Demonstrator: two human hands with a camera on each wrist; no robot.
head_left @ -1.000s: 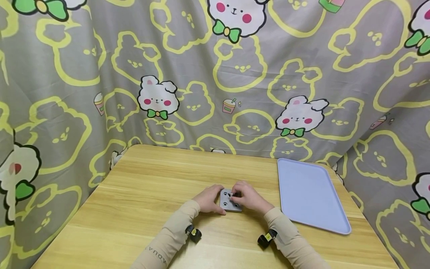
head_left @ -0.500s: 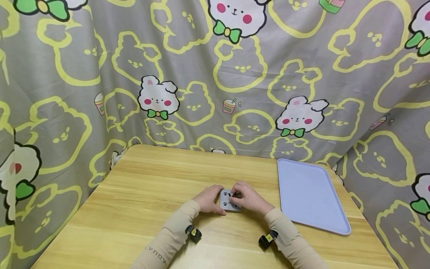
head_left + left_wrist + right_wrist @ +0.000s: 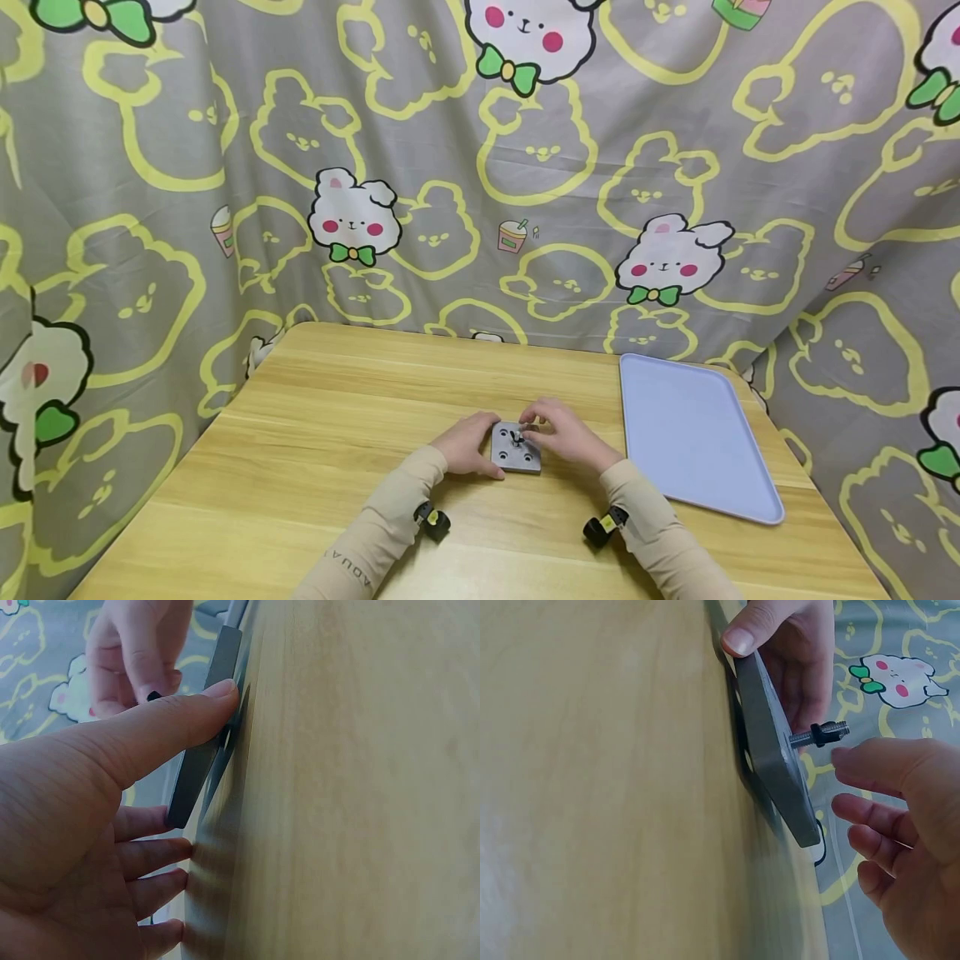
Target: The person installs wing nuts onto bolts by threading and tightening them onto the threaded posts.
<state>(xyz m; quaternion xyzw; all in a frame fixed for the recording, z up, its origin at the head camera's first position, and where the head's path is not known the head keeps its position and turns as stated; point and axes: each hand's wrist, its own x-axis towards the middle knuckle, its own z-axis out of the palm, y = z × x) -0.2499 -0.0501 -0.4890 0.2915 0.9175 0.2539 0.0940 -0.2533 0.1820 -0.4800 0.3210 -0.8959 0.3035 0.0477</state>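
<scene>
While the left hand (image 3: 467, 446) grips the plate (image 3: 515, 460), the right hand (image 3: 567, 435) — loose-fingered — has uncovered the bolt (image 3: 801, 739).

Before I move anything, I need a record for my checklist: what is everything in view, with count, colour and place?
Plate: one, grey, on the table by the left hand
Holes: at least three, dark, in the plate's upper face
Stud: one, threaded, silvery, standing up from the plate
Winged piece: one, black, around the stud
Tray: one, pale blue, right side of the table
Table: one, yellowish wood, below everything
Curtain fabric: grey with yellow outlines and white rabbits, behind and at both sides
Wrist cameras: two, mostly black, one per wrist
Sleeves: two, beige, on both arms
Left hand: one, gripping the plate's edges
Right hand: one, beside the stud
</scene>
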